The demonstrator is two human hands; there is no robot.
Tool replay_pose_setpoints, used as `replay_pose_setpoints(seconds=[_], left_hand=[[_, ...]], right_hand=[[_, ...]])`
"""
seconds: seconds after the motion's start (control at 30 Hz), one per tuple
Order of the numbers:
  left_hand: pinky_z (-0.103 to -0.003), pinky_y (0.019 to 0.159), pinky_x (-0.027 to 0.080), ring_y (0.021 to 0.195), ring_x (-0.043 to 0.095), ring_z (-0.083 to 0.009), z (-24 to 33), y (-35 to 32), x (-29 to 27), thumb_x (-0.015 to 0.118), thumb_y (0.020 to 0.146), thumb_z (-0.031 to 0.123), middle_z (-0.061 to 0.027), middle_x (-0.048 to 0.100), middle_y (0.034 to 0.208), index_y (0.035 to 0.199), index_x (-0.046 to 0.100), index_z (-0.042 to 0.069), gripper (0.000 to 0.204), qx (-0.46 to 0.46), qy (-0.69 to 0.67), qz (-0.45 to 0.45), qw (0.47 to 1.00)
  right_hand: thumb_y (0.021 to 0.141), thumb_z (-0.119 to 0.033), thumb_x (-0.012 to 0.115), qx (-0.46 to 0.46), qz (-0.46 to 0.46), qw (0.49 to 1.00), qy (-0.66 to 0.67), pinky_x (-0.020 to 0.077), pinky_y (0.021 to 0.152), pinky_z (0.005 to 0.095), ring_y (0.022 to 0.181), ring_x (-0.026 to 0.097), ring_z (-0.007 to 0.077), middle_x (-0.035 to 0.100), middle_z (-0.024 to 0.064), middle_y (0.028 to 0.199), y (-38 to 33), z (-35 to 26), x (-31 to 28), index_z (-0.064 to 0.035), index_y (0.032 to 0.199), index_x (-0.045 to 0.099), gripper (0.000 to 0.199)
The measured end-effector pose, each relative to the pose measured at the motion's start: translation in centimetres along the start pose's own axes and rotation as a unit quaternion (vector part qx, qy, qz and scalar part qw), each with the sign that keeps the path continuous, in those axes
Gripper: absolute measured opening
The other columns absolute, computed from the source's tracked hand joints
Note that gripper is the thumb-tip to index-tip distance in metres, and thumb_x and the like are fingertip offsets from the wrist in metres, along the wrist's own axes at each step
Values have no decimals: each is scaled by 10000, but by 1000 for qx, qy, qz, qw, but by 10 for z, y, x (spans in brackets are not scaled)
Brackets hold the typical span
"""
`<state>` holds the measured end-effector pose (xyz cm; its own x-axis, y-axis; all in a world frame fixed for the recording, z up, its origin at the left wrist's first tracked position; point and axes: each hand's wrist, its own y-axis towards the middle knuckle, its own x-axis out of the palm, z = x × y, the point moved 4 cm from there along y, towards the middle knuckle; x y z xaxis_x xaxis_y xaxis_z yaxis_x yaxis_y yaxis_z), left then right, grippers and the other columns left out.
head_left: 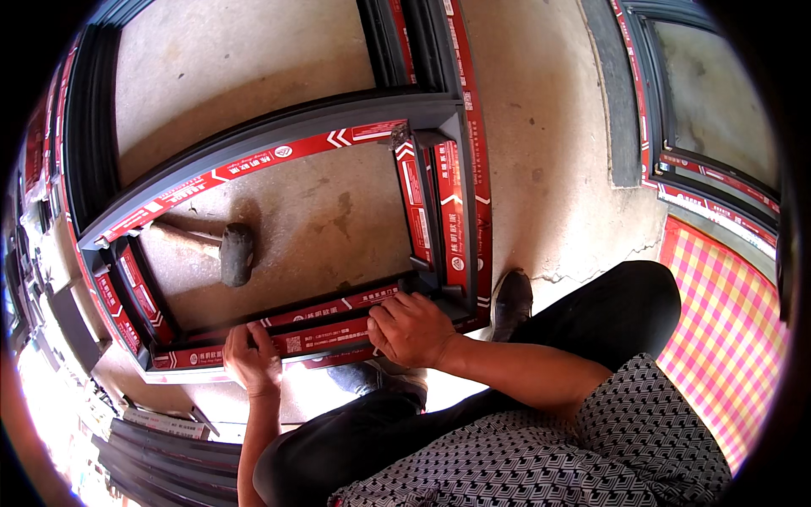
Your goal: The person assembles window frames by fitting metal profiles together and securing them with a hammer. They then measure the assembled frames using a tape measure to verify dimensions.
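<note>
A dark grey window frame [321, 120] with red printed protective tape stands in front of me. My left hand [253, 359] is closed over the left part of its near bar, fingers bent over the top edge. Farther right on the same bar, my right hand [412, 329] grips with curled fingers; its fingertips are partly hidden. Through the frame's near opening I see a mallet [236, 254] with a black head and a pale wooden handle, lying on the concrete floor. It is apart from both hands.
Another dark frame with red tape [644, 110] is at the far right, beside a pink and yellow checkered cloth [718, 329]. Dark long profiles [169, 465] are stacked at lower left. My shoe [512, 302] is by the frame's near right corner.
</note>
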<state>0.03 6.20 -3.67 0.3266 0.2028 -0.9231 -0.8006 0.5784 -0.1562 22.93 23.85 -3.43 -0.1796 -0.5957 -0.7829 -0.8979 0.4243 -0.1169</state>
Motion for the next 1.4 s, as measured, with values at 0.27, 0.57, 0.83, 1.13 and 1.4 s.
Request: replay_pose_setpoints(seconds=[0.27, 0.57, 0.83, 1.13, 1.4], left_hand=[[-484, 619, 453, 657, 602, -394, -2, 0, 1, 602, 993, 183, -165, 615, 725, 733, 581, 35, 300, -2, -4, -2, 1000], [-487, 629, 464, 674, 618, -395, -3, -1, 0, 598, 997, 189, -161, 630, 738, 755, 610, 41, 283, 1, 0, -4, 1000], [-484, 641, 472, 684, 622, -399, -1, -2, 1, 606, 991, 177, -166, 642, 749, 755, 617, 39, 273, 9, -8, 3, 1000], [-482, 647, 492, 674, 634, -375, -13, -1, -1, 690, 879, 119, -154, 625, 704, 672, 592, 55, 238, 19, -15, 29, 999], [-426, 662, 541, 648, 663, -316, -9, 0, -16, 704, 815, 118, -92, 634, 693, 686, 607, 81, 166, 19, -30, 101, 994]], right_hand=[[957, -241, 635, 0, 2, 1000, 4, 491, 702, 416, 773, 629, 275, 623, 87, 781, 0, -1, -1, -90, 804, 627, 215], [954, -240, 639, -2, -1, 1000, -4, 494, 707, 415, 769, 629, 272, 621, 86, 776, 0, -2, 0, -82, 821, 641, 206], [964, -239, 627, -1, 4, 1000, -2, 501, 701, 420, 768, 634, 278, 626, 93, 778, -2, 0, -1, -82, 818, 635, 215], [955, -188, 613, 4, -53, 998, -19, 542, 725, 431, 820, 684, 304, 713, 116, 884, 9, -10, -2, -43, 952, 706, 172], [989, -180, 559, -15, -65, 998, 1, 533, 748, 465, 830, 666, 353, 707, 143, 911, 12, -16, 6, -30, 974, 705, 210]])
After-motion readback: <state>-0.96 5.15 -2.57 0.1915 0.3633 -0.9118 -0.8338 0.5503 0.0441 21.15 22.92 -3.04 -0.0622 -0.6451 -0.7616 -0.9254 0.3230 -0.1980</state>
